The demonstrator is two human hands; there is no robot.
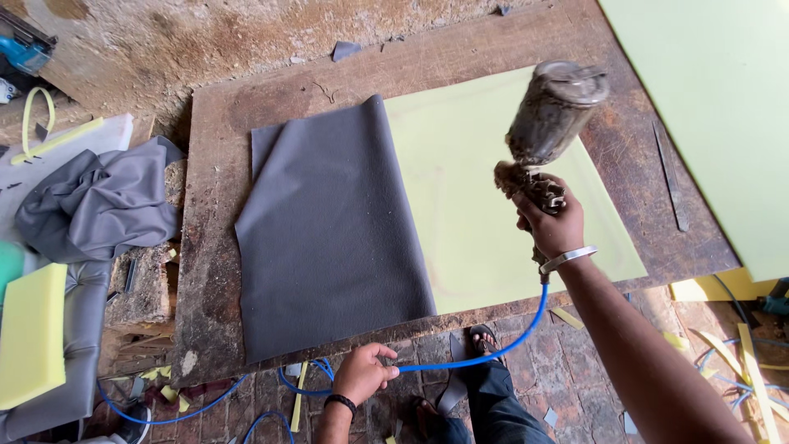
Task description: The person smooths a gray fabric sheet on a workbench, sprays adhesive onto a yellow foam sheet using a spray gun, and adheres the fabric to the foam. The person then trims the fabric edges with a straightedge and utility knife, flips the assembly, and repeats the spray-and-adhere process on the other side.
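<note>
My right hand [549, 224] grips a grimy spray gun [546, 123] with a metal cup on top, held over a pale yellow-green foam sheet [485, 189] that lies on a worn wooden table [215, 271]. A grey leatherette sheet [329, 230] is folded back over the foam's left half. A blue air hose [501, 345] runs from the gun down to my left hand [362, 372], which holds it below the table's front edge. A metal bangle sits on my right wrist and a black band on my left.
Crumpled grey fabric [94, 201] and a yellow foam block [33, 333] lie at the left. Another large foam sheet [723, 107] leans at the right. A metal blade [670, 177] rests on the table's right side. Foam scraps litter the brick floor by my sandalled feet [481, 341].
</note>
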